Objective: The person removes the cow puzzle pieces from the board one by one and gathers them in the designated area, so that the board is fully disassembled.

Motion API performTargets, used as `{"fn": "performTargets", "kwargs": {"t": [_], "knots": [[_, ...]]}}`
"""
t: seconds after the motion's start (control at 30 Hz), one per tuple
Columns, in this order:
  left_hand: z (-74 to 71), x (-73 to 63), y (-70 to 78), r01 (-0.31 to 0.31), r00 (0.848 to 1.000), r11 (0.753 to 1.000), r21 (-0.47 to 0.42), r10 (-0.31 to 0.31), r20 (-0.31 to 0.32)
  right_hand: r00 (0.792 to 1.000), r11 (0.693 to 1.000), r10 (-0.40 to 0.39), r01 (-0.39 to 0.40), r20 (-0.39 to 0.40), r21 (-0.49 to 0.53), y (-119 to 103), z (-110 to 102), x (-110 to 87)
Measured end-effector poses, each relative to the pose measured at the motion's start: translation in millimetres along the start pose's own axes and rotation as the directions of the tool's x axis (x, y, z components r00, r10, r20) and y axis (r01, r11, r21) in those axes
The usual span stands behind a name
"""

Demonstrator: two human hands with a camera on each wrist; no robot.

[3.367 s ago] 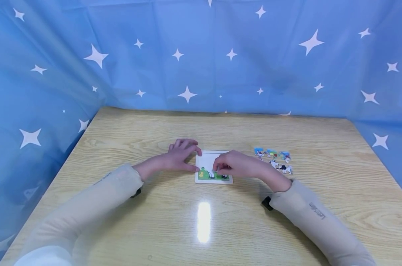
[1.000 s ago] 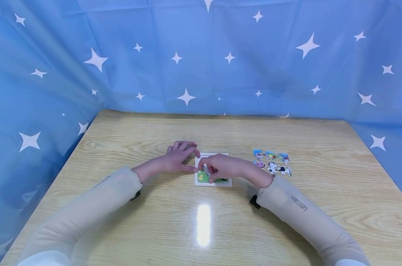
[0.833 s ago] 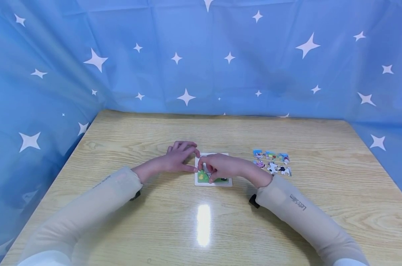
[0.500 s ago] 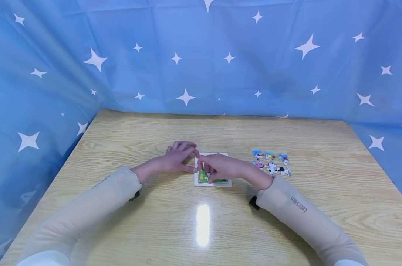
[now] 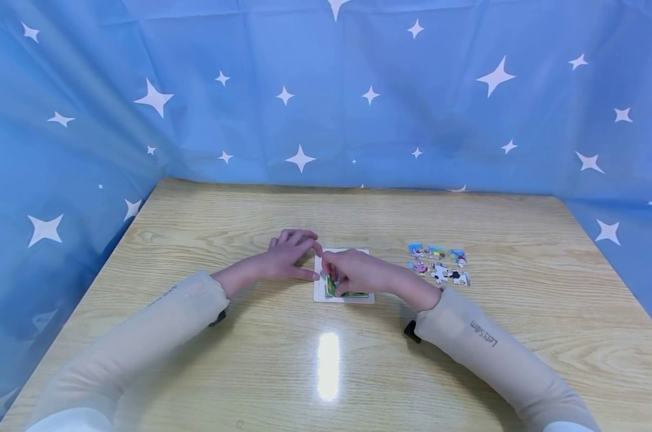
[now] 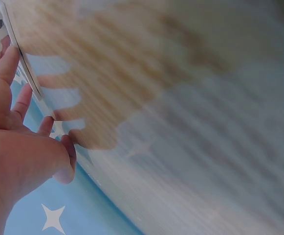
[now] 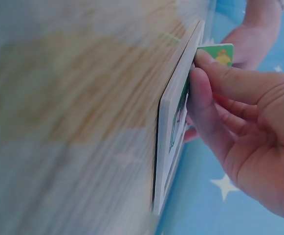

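Note:
In the head view a shallow white puzzle tray (image 5: 319,296) lies on the table. My right hand (image 5: 355,273) is over it. The right wrist view shows thumb and forefinger pinching a green puzzle piece (image 7: 223,55) with a yellow duck on it, tilted up from the tray. Other green pieces at the tray's near edge are largely hidden by this hand. My left hand (image 5: 290,257) is spread at the tray's left side, with thumb and forefinger at its edge. In the left wrist view the left hand's fingers (image 6: 22,100) are extended beside the tray.
Right of the tray lie several loose puzzle pieces (image 5: 439,273) in two rows, some with black-and-white or pink parts. The wooden table (image 5: 223,372) ends at the back against a blue curtain (image 5: 239,120) with white stars.
My right hand has moved left across the tray. The duck piece lay flat in the lower left corner; it is now pinched and tilted up. My left hand stays at the tray's edge.

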State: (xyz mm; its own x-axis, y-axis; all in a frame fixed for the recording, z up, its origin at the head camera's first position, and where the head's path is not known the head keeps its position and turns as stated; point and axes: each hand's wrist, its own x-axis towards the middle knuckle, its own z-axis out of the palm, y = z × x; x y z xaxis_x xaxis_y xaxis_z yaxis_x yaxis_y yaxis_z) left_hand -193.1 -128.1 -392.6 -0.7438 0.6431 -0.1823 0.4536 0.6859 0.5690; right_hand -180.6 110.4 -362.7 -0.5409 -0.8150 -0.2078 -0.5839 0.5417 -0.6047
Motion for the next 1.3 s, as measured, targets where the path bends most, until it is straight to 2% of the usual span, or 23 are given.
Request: {"fn": "performTargets", "kwargs": {"t": [0.17,0.4,0.6,0.77,0.9,1.03,1.3], "knots": [[-0.1,-0.2,-0.2,0.001,1.0,1.0,0.008,-0.001,-0.004,1.0,0.999,-0.009,0.01,-0.016,0.036,-0.4,0.7,-0.6],[0.0,-0.6,-0.3,0.003,1.0,1.0,-0.003,-0.003,-0.002,0.994,0.995,-0.097,0.095,-0.056,-0.024,4.0,2.1,-1.4],[-0.1,-0.7,-0.8,0.0,1.0,1.0,0.007,0.0,-0.01,0.975,0.979,-0.201,0.198,-0.091,-0.038,10.5,3.8,-4.6],[-0.5,-0.9,0.1,-0.001,1.0,1.0,0.003,0.001,-0.016,0.956,0.963,-0.266,0.268,-0.12,-0.003,10.8,3.2,-8.6],[-0.1,-0.4,-0.3,0.002,1.0,1.0,-0.001,-0.002,-0.012,0.958,0.962,-0.26,0.268,-0.122,0.047,11.2,2.6,-12.0],[0.3,-0.1,-0.5,0.004,1.0,1.0,-0.002,-0.004,-0.012,0.968,0.966,-0.221,0.234,-0.116,0.113,11.7,0.7,-17.6],[-1.4,-0.9,0.8,0.012,1.0,1.0,-0.017,-0.012,-0.012,0.977,0.97,-0.171,0.19,-0.129,0.154,17.1,-3.8,-32.0]]}}
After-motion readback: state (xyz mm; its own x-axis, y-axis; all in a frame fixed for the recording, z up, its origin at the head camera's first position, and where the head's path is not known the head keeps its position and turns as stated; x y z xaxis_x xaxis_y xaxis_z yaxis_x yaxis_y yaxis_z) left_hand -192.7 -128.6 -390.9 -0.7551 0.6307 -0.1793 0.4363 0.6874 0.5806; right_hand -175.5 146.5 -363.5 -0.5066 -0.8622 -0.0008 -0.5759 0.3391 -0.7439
